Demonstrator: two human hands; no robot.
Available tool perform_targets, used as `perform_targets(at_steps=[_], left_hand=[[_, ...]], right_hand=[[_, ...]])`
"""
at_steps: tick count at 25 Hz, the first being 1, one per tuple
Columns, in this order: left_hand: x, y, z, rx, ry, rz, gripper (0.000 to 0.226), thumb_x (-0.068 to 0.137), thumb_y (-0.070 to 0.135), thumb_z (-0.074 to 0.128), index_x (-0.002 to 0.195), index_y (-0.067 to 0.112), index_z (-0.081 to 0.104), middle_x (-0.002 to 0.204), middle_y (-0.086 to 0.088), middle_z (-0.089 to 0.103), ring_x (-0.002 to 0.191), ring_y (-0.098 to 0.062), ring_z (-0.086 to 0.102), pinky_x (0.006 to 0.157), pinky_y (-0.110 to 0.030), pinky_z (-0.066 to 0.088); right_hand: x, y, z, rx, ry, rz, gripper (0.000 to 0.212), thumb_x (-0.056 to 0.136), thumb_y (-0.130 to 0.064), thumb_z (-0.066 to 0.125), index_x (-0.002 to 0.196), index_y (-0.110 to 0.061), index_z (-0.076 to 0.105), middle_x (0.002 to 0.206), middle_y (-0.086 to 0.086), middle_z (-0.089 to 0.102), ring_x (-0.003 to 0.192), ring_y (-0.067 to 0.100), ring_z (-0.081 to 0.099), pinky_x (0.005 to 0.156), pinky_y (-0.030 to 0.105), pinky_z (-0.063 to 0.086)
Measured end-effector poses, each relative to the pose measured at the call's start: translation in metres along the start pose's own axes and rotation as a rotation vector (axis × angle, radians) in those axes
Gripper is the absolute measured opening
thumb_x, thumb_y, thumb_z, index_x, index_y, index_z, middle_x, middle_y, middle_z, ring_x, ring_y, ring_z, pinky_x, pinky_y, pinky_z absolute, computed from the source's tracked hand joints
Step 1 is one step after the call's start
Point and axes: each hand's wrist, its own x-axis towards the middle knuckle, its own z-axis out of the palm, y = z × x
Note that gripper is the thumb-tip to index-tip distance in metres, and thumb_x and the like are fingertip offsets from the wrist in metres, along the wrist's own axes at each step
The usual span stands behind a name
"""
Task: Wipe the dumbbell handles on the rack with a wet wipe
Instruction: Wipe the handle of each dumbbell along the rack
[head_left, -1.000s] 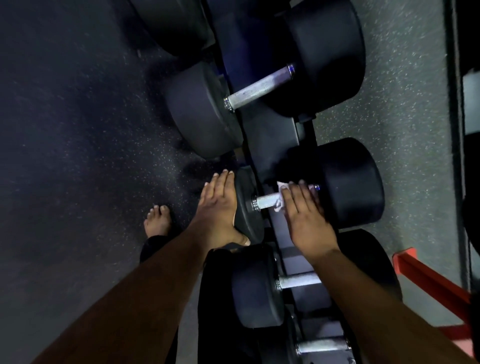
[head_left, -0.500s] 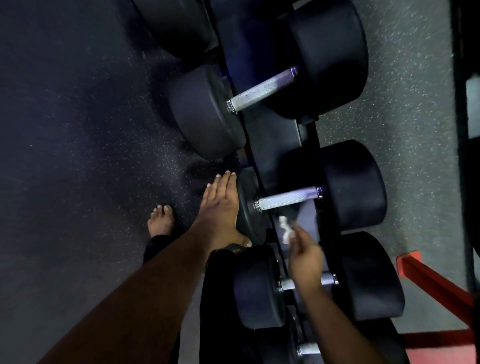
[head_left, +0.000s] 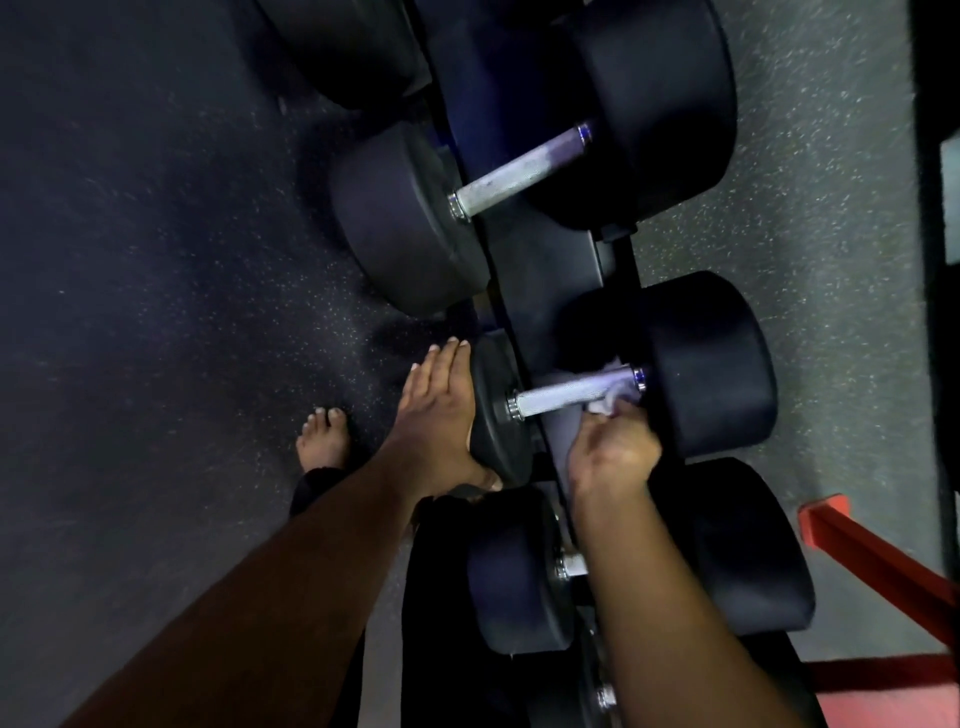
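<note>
**Wipe pressed to the middle dumbbell's handle**

Dark speckled rubber flooring is filling the nine o'clock side, and paler grey speckled flooring is running along three o'clock. A red metal frame is cutting in at five o'clock. The black steel rack is carrying three fully visible black round-headed dumbbells, with parts of others cropped at twelve and six o'clock. The left hand is lying flat, fingers straight, against the near head of the middle dumbbell. The right hand is curling its fingers around a crumpled white wet wipe, which is touching the far end of the knurled silver handle. The right forearm is hiding most of the lower dumbbell's handle. One bare foot is standing at eight o'clock.
</note>
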Motion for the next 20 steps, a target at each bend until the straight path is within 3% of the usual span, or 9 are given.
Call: perform_targets(at_steps=[2, 3, 7, 11, 13, 15, 17, 20], left_hand=[[0.002, -0.002, 0.000, 0.004, -0.010, 0.001, 0.164, 0.046, 0.055, 0.095, 0.158, 0.007, -0.015, 0.167, -0.006, -0.020, 0.154, -0.024, -0.020, 0.126, -0.042, -0.008], [0.001, -0.002, 0.001, 0.006, -0.009, -0.001, 0.164, 0.046, 0.055, 0.095, 0.158, 0.007, -0.016, 0.167, -0.006, -0.020, 0.154, -0.024, -0.020, 0.126, -0.042, -0.007], [0.002, -0.002, 0.001, 0.005, -0.011, 0.003, 0.165, 0.047, 0.056, 0.095, 0.158, 0.007, -0.018, 0.167, -0.006, -0.022, 0.154, -0.024, -0.021, 0.126, -0.042, -0.008], [0.002, -0.003, 0.002, 0.006, -0.003, 0.016, 0.164, 0.047, 0.057, 0.094, 0.158, 0.007, -0.017, 0.167, -0.007, -0.022, 0.154, -0.024, -0.021, 0.126, -0.041, -0.010], [0.001, -0.003, 0.002, 0.005, -0.008, 0.012, 0.165, 0.047, 0.057, 0.094, 0.157, 0.007, -0.018, 0.167, -0.006, -0.022, 0.154, -0.024, -0.022, 0.126, -0.041, -0.009], [0.001, -0.003, 0.001, 0.006, -0.007, 0.012, 0.166, 0.047, 0.059, 0.094, 0.157, 0.008, -0.019, 0.167, -0.006, -0.023, 0.153, -0.023, -0.022, 0.126, -0.042, -0.008], [0.002, -0.003, 0.001, 0.014, 0.001, 0.016, 0.165, 0.048, 0.058, 0.094, 0.157, 0.008, -0.019, 0.167, -0.006, -0.022, 0.154, -0.023, -0.021, 0.126, -0.041, -0.008], [0.002, -0.003, 0.001, 0.006, -0.017, 0.010, 0.165, 0.048, 0.058, 0.094, 0.157, 0.009, -0.020, 0.167, -0.005, -0.023, 0.153, -0.023, -0.022, 0.126, -0.042, -0.008]], right_hand=[[-0.001, 0.001, 0.009, 0.242, -0.006, -0.025, 0.020, 0.096, -0.011, 0.053, 0.113, -0.011, 0.064, 0.114, 0.007, 0.065, 0.107, 0.022, 0.062, 0.102, 0.030, 0.046], [-0.013, 0.004, 0.017, 0.367, -0.123, 0.013, 0.016, 0.090, -0.008, 0.055, 0.102, -0.015, 0.062, 0.102, 0.006, 0.062, 0.098, 0.020, 0.061, 0.098, 0.031, 0.047], [-0.018, -0.007, 0.017, 0.210, -0.228, 0.080, 0.015, 0.092, -0.006, 0.056, 0.084, -0.019, 0.056, 0.077, -0.002, 0.052, 0.069, 0.013, 0.053, 0.072, 0.024, 0.046], [-0.006, -0.041, 0.029, 0.135, -0.083, 0.121, 0.021, 0.095, -0.018, 0.062, 0.076, -0.016, 0.055, 0.071, 0.001, 0.051, 0.063, 0.014, 0.052, 0.061, 0.023, 0.047], [-0.009, -0.029, 0.028, 0.140, -0.133, 0.086, 0.016, 0.094, -0.014, 0.063, 0.080, -0.021, 0.061, 0.066, -0.005, 0.055, 0.068, 0.011, 0.051, 0.057, 0.023, 0.047], [-0.016, -0.028, 0.020, 0.147, -0.199, 0.098, 0.012, 0.092, -0.017, 0.065, 0.082, -0.023, 0.062, 0.064, -0.008, 0.059, 0.073, 0.011, 0.054, 0.070, 0.023, 0.048], [-0.019, -0.037, 0.012, 0.091, -0.200, 0.109, 0.006, 0.089, -0.023, 0.067, 0.086, -0.020, 0.063, 0.079, -0.002, 0.061, 0.080, 0.015, 0.057, 0.085, 0.029, 0.048], [-0.009, -0.044, 0.022, 0.132, -0.230, 0.119, 0.017, 0.096, -0.024, 0.060, 0.080, -0.018, 0.056, 0.079, -0.001, 0.053, 0.075, 0.015, 0.055, 0.078, 0.027, 0.049]])
